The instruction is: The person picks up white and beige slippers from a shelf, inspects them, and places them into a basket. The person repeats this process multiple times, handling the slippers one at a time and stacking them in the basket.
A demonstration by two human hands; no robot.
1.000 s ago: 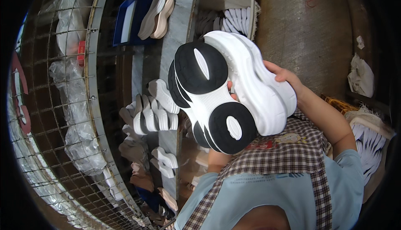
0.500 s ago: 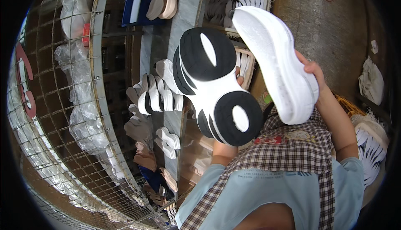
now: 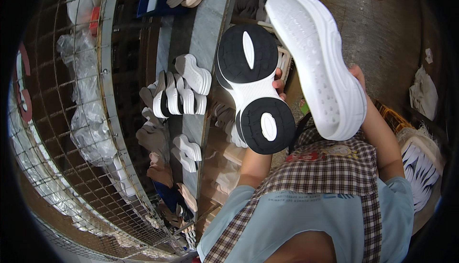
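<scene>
In my left hand (image 3: 279,85) is a white shoe sole with black tread pads (image 3: 248,55), its underside turned up. My fingertips curl round its narrow waist; the rest of that hand is hidden behind it. Whether a second sole lies under it I cannot tell. My right hand (image 3: 357,75) grips an all-white shoe sole (image 3: 315,57) by its outer edge. That sole stands nearly upright beside the first, its dimpled hollow inner side showing. Most of my right fingers are behind it.
Left of my hands, a grey ledge (image 3: 203,28) carries several white and grey soles (image 3: 191,74). Beyond it runs a wire mesh (image 3: 105,95) with clear plastic bags (image 3: 88,115). A blue tray (image 3: 162,0) is at the far end. A sack of soles (image 3: 420,172) stands at right.
The black-and-white sole has shifted right and turned to show its underside more squarely. The all-white sole has moved slightly farther away, its inner side now plainer. Both hands keep their grip.
</scene>
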